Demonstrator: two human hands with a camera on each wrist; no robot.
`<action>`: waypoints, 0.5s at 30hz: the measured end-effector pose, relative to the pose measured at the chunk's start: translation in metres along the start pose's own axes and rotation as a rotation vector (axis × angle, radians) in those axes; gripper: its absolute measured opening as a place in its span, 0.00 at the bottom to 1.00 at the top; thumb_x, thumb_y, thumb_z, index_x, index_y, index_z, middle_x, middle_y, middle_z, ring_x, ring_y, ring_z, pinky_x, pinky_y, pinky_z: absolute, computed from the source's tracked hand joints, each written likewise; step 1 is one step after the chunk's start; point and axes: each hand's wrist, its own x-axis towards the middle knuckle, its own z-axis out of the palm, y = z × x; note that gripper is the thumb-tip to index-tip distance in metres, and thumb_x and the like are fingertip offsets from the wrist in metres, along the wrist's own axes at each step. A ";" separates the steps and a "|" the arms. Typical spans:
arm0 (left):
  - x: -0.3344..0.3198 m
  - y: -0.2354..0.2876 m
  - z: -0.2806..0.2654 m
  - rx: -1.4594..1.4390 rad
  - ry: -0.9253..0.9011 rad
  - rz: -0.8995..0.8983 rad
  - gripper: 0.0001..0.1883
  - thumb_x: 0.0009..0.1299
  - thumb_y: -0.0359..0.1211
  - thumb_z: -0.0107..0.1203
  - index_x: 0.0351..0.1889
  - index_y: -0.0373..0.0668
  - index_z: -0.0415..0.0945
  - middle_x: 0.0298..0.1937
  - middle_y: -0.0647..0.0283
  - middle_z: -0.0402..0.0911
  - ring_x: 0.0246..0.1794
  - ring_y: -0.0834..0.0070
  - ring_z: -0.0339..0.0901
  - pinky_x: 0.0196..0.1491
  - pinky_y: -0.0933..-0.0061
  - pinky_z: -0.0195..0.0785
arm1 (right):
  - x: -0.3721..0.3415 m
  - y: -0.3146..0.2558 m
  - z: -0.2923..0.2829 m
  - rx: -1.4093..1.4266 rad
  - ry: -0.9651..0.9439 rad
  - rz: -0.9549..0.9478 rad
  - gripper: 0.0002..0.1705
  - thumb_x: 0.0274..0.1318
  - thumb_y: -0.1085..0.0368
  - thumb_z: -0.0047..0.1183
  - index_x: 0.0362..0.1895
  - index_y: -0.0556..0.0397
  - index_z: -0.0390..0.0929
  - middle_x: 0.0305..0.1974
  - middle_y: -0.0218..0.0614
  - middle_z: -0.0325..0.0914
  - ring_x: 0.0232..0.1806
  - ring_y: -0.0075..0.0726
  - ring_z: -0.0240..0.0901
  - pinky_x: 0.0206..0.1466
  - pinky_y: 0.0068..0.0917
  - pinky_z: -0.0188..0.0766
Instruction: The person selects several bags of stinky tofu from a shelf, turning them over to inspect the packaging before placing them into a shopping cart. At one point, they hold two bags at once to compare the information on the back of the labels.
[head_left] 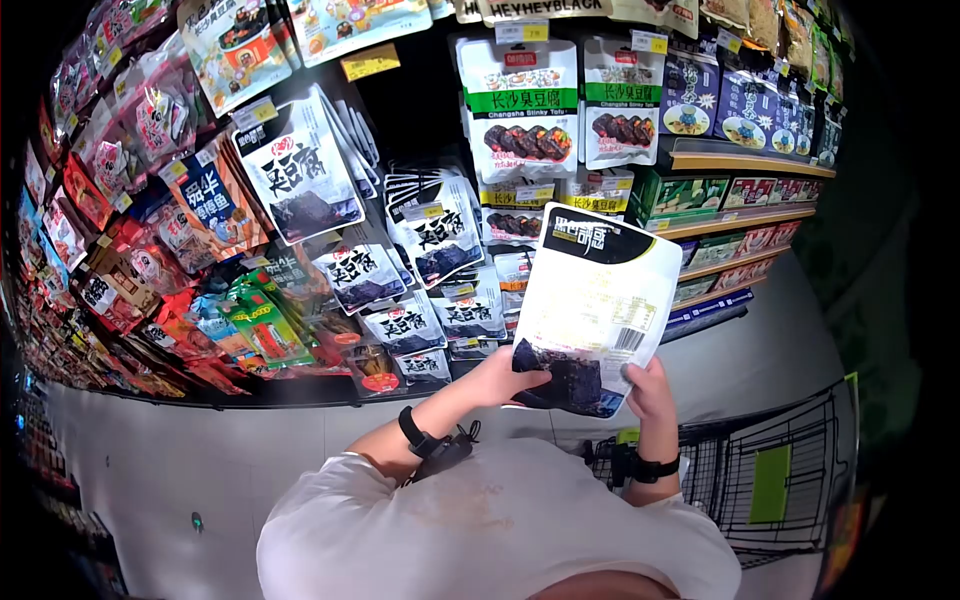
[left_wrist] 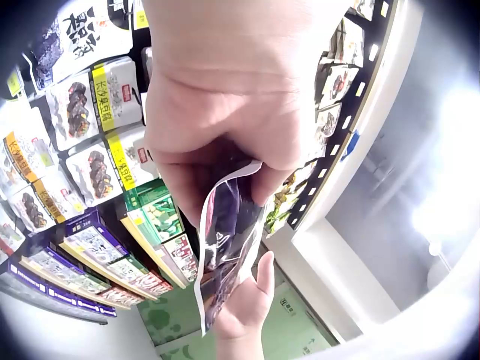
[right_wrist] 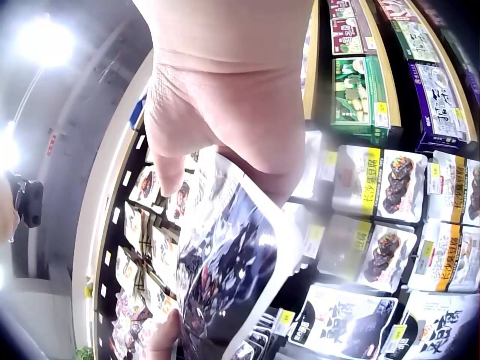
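Observation:
A white and black snack pouch [head_left: 598, 300], its printed text and barcode side up, is held between both hands in the head view. The left hand [head_left: 508, 378] pinches its lower left corner with the thumb on top; the right hand [head_left: 650, 388] grips the lower right edge. In the left wrist view the left hand [left_wrist: 225, 127] holds the pouch [left_wrist: 229, 232] seen nearly edge-on, with the right hand [left_wrist: 246, 304] beyond. The right wrist view has the right hand [right_wrist: 225, 120] gripping the pouch [right_wrist: 229, 262], whose dark side shows; fingertips of the left hand [right_wrist: 163, 336] touch its far edge.
Hanging pouches [head_left: 300, 165] fill the rack ahead, with green-banded packets [head_left: 520, 110] at its middle. Shelves of boxes [head_left: 725, 195] stand at the right. A black wire shopping cart [head_left: 800, 470] is at the lower right, and tiled floor [head_left: 200, 460] lies at the lower left.

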 end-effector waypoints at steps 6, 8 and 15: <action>-0.008 -0.002 0.024 -0.016 0.069 0.005 0.15 0.66 0.30 0.52 0.50 0.33 0.70 0.42 0.64 0.77 0.42 0.80 0.69 0.49 0.75 0.63 | -0.010 0.011 -0.001 -0.054 0.087 0.032 0.23 0.49 0.76 0.51 0.53 0.63 0.67 0.48 0.39 0.74 0.48 0.33 0.71 0.53 0.29 0.66; -0.005 -0.014 0.027 -0.037 0.113 -0.031 0.14 0.68 0.33 0.49 0.49 0.34 0.71 0.39 0.67 0.77 0.39 0.82 0.69 0.45 0.77 0.63 | -0.015 0.009 0.001 -0.063 0.088 0.034 0.23 0.49 0.76 0.50 0.52 0.63 0.67 0.48 0.39 0.73 0.48 0.32 0.71 0.53 0.29 0.66; -0.007 -0.013 0.044 -0.276 0.169 0.021 0.15 0.71 0.34 0.45 0.50 0.34 0.70 0.43 0.65 0.76 0.41 0.81 0.72 0.45 0.77 0.66 | -0.026 -0.005 -0.009 -0.281 0.097 0.123 0.20 0.52 0.73 0.50 0.52 0.60 0.69 0.47 0.34 0.74 0.47 0.28 0.69 0.53 0.26 0.64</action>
